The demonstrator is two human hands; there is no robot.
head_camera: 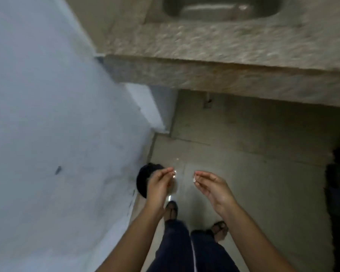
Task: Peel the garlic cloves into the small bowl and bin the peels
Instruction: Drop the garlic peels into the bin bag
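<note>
Black bin [143, 180] stands on the floor tiles [253, 163] against the white wall [47, 114]. Left hand [159, 186] hangs over the bin with its fingers loosely bunched. A pale scrap [174, 172] sits at their tips; blur hides whether it is gripped. Right hand [212, 190], right of the bin, pinches a peel fragment [194, 179] between thumb and fingertips. Granite counter [224, 55] lies beyond the bin.
</note>
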